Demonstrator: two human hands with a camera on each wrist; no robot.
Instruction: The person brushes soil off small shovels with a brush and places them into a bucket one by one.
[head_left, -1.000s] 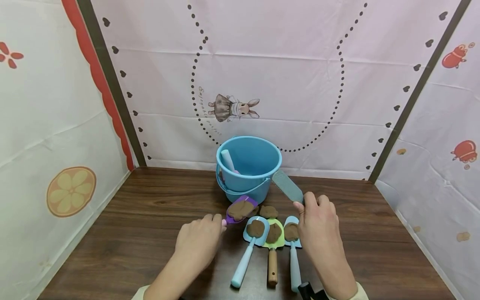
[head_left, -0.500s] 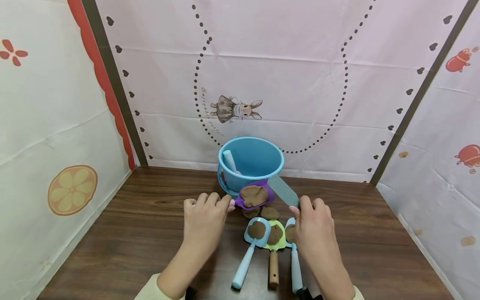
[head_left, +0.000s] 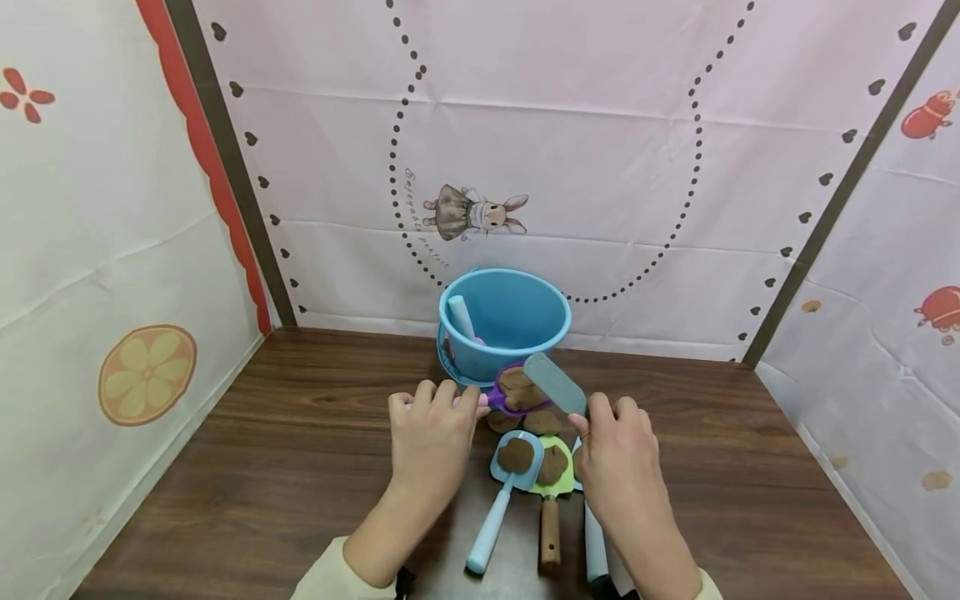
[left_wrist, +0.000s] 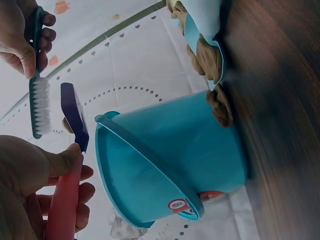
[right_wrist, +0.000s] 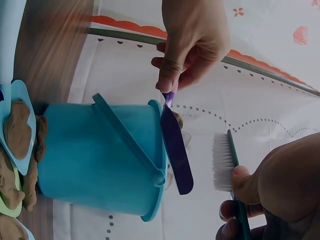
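My left hand (head_left: 435, 437) grips the pink handle (left_wrist: 62, 210) of a purple toy shovel (head_left: 497, 397), which carries a brown lump of clay or damp sand (head_left: 519, 385) in front of the blue bucket (head_left: 476, 360). My right hand (head_left: 621, 458) holds a green brush (head_left: 555, 383) with its thumb along the back. White bristles (right_wrist: 222, 161) face the shovel in the right wrist view, with a gap between the two. From the head view the brush's head overlaps the lump. In both wrist views the shovel is up at the level of the bucket's rim.
Nearer me lie a light blue shovel (head_left: 489, 525), a green one with a wooden handle (head_left: 550, 533) and another light blue one (head_left: 595, 546), partly hidden by my right arm. Each bears a brown lump. More lumps (head_left: 542, 422) lie by the bucket. A light blue handle (head_left: 461, 315) leans inside it.
The purple shovel has risen and moved right and away from me with its lump. My right hand has brought the brush slightly left, over the shovel.
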